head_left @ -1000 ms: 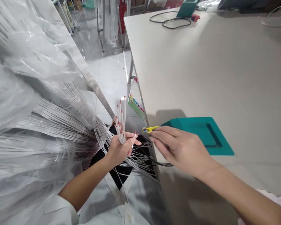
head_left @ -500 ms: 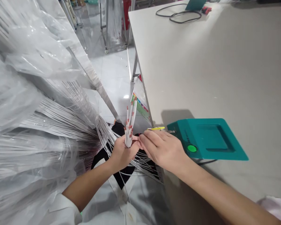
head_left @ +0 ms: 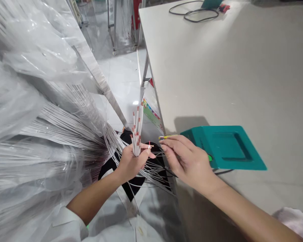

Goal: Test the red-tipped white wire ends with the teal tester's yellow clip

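Apparently one cable end (head_left: 149,146) is split, the rest unclear to me; left of the desk (head_left: 204,74), my left fingers (head_left: 144,156) clench white cables (head_left: 136,144), my right fingers (head_left: 176,145) grasp a yellow tool (head_left: 164,137).

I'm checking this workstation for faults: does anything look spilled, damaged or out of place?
Nothing plainly stands out. The left hand holds white wires whose reddish tips sit at uneven heights, and a black cable lies loosely looped on the table; both seem merely untidy.
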Tool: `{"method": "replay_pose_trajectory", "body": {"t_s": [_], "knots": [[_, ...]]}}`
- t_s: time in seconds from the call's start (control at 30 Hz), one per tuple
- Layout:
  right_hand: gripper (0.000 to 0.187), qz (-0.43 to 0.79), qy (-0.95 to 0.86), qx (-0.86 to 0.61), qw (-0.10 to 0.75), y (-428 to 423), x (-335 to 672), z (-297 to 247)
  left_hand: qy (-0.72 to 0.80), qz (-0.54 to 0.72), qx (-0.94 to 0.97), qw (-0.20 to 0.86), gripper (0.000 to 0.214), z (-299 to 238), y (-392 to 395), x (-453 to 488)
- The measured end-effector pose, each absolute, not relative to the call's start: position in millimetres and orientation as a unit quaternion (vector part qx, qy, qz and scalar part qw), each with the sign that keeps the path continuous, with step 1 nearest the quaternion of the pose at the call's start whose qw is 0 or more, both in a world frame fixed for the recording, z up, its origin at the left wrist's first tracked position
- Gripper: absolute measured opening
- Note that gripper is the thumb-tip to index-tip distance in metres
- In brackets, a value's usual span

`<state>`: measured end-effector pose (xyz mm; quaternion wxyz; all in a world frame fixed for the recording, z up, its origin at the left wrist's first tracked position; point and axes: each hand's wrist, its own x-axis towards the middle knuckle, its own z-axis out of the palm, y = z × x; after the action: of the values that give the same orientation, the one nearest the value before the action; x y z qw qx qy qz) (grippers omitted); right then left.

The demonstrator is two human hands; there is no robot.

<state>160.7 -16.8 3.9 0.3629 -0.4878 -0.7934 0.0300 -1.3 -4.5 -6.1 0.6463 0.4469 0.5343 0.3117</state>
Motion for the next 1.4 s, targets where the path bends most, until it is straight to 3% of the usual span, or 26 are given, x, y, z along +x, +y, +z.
{"method": "replay_pose_trajectory", "body": {"t_s": [0.2,0.5,0.63,0.8,0.93,1.4], "knots": [[0.016,0.107,-0.83,-0.463,0.293,-12,153,0,0.482,0.302,0.485,0.664,0.022,-10,-8,-8],[0.013,-0.116,-0.855,-0.445,0.239,-16,172,13,0.506,0.309,0.445,0.671,0.022,-14,-5,-4],[0.023,-0.161,-0.846,-0.495,0.119,-12,192,24,0.484,0.317,0.447,0.682,0.044,-12,2,1],[0.019,-0.103,-0.858,-0.503,0.011,0,201,32,0.459,0.325,0.455,0.69,0.043,-16,9,8],[0.013,-0.073,-0.864,-0.497,-0.014,9,200,35,0.446,0.34,0.455,0.692,0.048,-17,12,14],[0.02,-0.058,-0.873,-0.484,-0.022,13,205,28,0.49,0.305,0.461,0.674,0.05,-27,11,26]]}}
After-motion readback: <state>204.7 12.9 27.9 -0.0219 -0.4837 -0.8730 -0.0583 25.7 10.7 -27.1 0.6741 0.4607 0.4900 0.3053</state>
